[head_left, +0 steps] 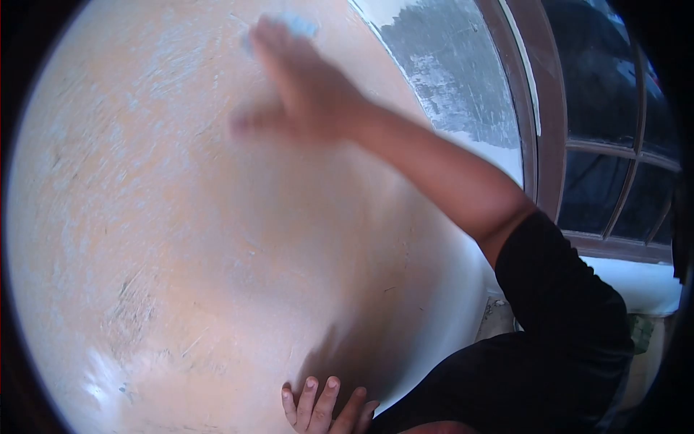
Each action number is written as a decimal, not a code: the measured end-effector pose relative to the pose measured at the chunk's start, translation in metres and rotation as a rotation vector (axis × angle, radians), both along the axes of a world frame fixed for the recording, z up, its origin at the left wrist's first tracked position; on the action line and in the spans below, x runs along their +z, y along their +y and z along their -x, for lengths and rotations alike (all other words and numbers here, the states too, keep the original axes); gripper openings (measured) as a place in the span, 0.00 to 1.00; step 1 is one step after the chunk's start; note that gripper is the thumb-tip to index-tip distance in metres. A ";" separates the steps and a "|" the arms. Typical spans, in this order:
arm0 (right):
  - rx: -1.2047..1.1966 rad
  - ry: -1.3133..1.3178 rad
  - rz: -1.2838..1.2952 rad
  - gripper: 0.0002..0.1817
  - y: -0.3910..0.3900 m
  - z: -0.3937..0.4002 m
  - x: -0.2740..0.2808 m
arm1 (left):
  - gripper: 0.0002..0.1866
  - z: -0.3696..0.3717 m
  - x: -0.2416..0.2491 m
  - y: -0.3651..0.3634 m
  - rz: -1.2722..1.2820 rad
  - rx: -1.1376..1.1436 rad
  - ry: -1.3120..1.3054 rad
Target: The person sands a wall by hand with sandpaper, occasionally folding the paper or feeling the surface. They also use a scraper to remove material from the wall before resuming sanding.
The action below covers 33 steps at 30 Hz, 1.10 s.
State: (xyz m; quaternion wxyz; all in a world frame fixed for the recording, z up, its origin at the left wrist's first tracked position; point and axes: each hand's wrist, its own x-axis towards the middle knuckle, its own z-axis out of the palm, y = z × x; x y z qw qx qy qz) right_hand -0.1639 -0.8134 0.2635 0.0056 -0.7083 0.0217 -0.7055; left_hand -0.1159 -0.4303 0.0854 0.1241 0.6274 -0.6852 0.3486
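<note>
Up near the top of the view, a pale blue pad (293, 25) sits under my right hand (307, 94), pressed flat against the wall (144, 217). Only a corner of the pad peeks past my fingertips; it looks soft-edged and light, though motion blur keeps me from telling its material. My right fingers lie stretched out and close together over it, the thumb splayed to the left, the whole hand smeared with movement.

The wall is a peach-toned surface, chalky, scored with fine whitish scratches and a few grey scuffs lower left. To the right of it a strip of bare grey plaster (448, 72) shows, mottled white.

My left hand (325, 409) rests at the bottom, fingers slightly spread and flat on the wall, holding nothing. My black sleeve (564, 304) fills the lower right.

Far right stands a brown window frame (542, 108) with dark panes and a white sill (636, 282). I can read no writing anywhere.
</note>
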 end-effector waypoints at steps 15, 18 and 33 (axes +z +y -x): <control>0.019 -0.143 -0.101 0.58 -0.019 -0.005 0.077 | 0.13 0.008 0.007 0.001 -0.111 -0.013 0.065; -0.099 -0.046 0.209 0.58 0.031 -0.005 -0.008 | 0.12 0.013 0.006 -0.004 -0.096 -0.033 0.081; -0.113 0.032 -0.195 0.57 -0.041 0.014 -0.053 | 0.18 0.012 0.021 0.002 -0.257 -0.041 0.062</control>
